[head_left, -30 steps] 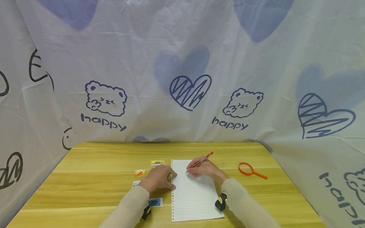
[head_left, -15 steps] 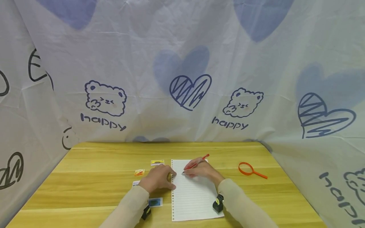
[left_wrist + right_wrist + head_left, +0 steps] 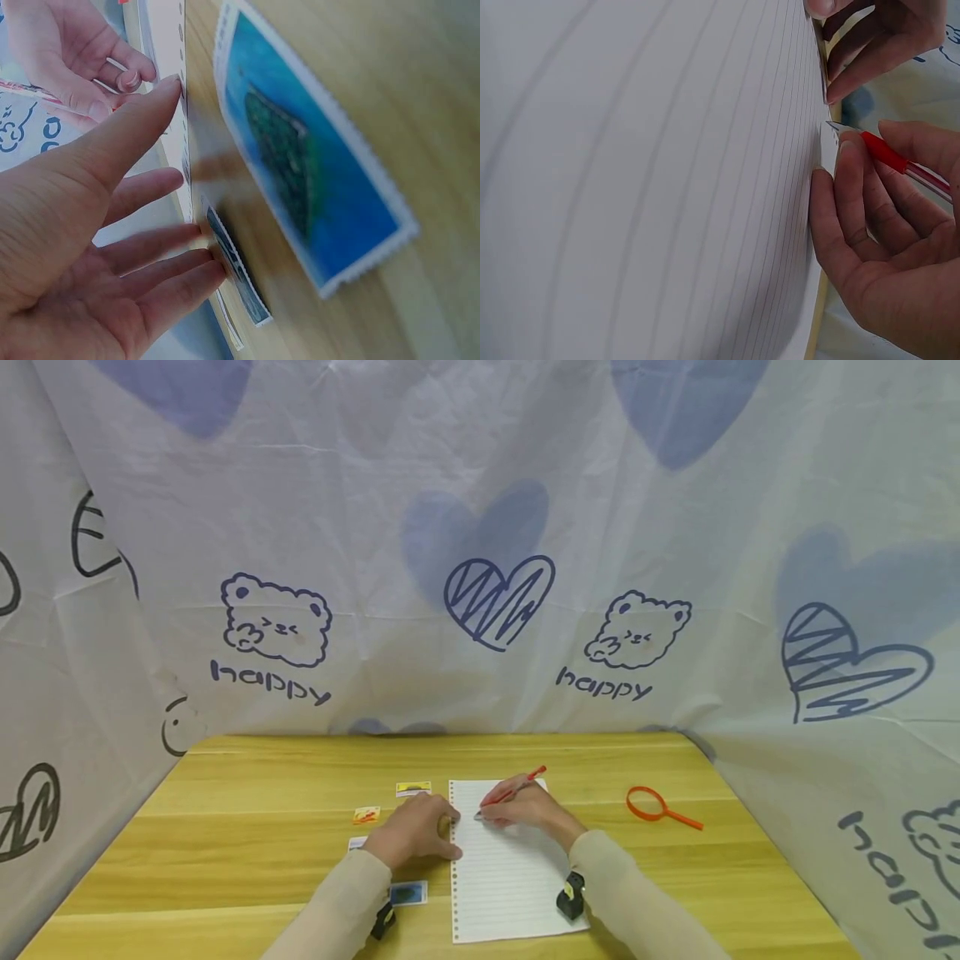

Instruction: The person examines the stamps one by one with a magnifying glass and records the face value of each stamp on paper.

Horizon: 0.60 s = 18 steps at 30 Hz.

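A sheet of lined paper (image 3: 510, 893) with punched holes down its left side lies on the wooden table. My right hand (image 3: 525, 806) pinches a red pen (image 3: 525, 783), its tip low over the upper left of the sheet. In the right wrist view the red grip of the pen (image 3: 885, 152) shows between thumb and fingers. At the sheet's left edge my left hand (image 3: 416, 831) rests with thumb and fingers spread and relaxed, holding nothing. Close by that hand lies a blue stamp (image 3: 315, 165) with a green island picture.
More stamps lie left of the paper: a yellow one (image 3: 413, 789), an orange one (image 3: 367, 815) and one partly under the left hand (image 3: 357, 842). An orange magnifying glass (image 3: 663, 810) lies to the right. A printed cloth (image 3: 390, 652) hangs behind the table.
My right hand has moved a little to the left across the sheet with the pen. The left hand stays in place at the paper's edge.
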{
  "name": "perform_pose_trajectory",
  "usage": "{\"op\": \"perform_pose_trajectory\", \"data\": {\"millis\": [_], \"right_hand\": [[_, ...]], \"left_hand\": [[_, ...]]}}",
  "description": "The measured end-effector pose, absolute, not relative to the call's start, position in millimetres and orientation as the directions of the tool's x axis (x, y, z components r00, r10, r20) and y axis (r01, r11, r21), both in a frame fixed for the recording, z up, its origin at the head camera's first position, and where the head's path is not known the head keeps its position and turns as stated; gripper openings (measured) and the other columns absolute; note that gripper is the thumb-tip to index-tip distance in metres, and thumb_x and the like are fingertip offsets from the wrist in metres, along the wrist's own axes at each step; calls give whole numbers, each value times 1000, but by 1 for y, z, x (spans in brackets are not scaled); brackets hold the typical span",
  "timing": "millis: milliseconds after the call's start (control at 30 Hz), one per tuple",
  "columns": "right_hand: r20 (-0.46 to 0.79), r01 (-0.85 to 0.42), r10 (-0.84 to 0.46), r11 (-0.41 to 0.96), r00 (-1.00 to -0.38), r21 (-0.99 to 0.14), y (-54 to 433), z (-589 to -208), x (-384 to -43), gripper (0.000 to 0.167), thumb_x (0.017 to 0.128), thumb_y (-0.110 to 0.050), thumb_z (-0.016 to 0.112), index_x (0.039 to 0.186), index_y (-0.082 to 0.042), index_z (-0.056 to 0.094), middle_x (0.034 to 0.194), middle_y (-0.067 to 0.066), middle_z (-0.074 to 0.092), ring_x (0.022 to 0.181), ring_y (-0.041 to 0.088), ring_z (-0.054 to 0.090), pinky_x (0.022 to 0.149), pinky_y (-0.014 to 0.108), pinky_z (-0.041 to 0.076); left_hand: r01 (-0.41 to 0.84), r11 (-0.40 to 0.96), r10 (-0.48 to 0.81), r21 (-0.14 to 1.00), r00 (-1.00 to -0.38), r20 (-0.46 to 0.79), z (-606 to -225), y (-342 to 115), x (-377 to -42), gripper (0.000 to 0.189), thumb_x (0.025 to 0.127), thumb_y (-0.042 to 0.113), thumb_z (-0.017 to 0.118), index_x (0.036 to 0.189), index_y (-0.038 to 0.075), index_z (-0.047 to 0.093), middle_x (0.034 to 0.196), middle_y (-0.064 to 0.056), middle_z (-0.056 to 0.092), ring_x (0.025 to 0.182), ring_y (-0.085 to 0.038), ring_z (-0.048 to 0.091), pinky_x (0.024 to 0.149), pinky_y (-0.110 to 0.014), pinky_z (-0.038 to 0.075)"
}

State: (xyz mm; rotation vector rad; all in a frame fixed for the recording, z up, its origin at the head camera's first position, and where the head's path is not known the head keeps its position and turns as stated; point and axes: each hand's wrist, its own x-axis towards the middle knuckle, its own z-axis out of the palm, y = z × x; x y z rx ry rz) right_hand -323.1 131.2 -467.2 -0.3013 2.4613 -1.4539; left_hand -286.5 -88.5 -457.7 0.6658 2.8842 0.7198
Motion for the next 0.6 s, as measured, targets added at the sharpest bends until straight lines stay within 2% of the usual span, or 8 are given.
{"op": "perform_pose_trajectory", "data": {"millis": [333,600], "right_hand": [[-118,-58,-315,498,-942,-865,131,-471,-326,16,88,-14,80,99,-2,78,90,9,80,71,8,67,68,25,59],[-120,-35,-273,500,-954,-865,130,-475,-326,13,88,-14,80,97,-5,79,85,4,79,69,8,66,66,23,57]], "left_hand": [[357,805,415,474,-910,-19,-455,-85,-284,53,74,27,94,118,3,76,124,-15,73,117,-34,64,107,-53,51],[349,814,411,465,-911,-36,-454,-85,-284,53,75,28,93,119,4,76,126,-15,73,119,-34,64,108,-53,50]]}}
